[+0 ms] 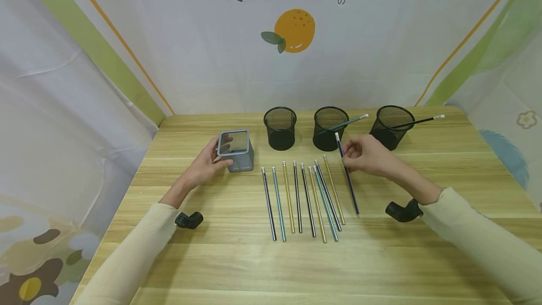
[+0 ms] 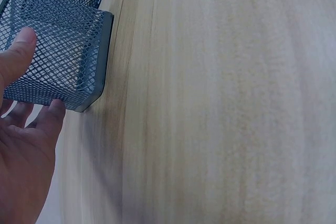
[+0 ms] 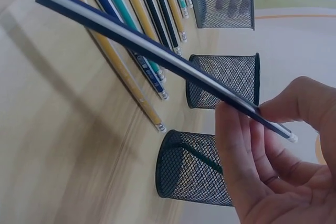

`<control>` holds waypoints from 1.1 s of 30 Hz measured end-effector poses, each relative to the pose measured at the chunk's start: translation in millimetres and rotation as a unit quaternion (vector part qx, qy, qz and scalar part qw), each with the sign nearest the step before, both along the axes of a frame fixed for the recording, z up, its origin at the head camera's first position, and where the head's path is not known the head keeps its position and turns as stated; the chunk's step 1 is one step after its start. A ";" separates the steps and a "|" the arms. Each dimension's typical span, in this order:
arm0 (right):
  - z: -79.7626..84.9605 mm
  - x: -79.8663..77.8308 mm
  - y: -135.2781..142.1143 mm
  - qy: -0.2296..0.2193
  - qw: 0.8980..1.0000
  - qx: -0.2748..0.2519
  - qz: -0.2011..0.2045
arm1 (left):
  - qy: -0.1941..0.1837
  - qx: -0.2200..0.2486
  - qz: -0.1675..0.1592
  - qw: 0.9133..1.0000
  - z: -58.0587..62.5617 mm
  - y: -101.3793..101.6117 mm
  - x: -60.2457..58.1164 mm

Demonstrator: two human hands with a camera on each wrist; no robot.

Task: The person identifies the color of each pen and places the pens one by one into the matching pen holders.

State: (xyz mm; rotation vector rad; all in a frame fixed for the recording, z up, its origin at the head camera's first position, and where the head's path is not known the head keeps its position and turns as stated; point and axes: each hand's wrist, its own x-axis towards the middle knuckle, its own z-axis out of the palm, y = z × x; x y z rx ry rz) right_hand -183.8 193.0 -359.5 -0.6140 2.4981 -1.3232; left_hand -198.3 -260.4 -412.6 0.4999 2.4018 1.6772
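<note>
I have the right hand (image 1: 366,155) reaching in from the desk's right side, wrist bent inward, thumb and fingers closed in a pinch on a dark blue pencil (image 1: 350,187) near its eraser end. The pencil slants, eraser toward the far edge of the desk (image 1: 237,267). My left arm stretches from the left edge, and the left hand (image 1: 207,164) grips the grey square mesh holder (image 1: 242,160), thumb in front, near the far left corner.
</note>
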 end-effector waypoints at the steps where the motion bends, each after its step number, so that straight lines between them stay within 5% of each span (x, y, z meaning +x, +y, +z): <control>1: 0.5 0.1 -0.3 0.000 1.000 -0.004 0.001 | 0.000 0.000 0.000 1.000 0.1 0.1 0.1; 12: 3.3 -2.3 -4.7 -0.009 0.998 -0.055 -0.001 | -0.004 -0.002 0.003 1.000 1.1 0.4 1.1; 33: 12.0 -3.1 -10.9 0.065 0.990 -0.127 -0.011 | -0.008 0.000 -0.001 1.000 1.9 -0.9 2.1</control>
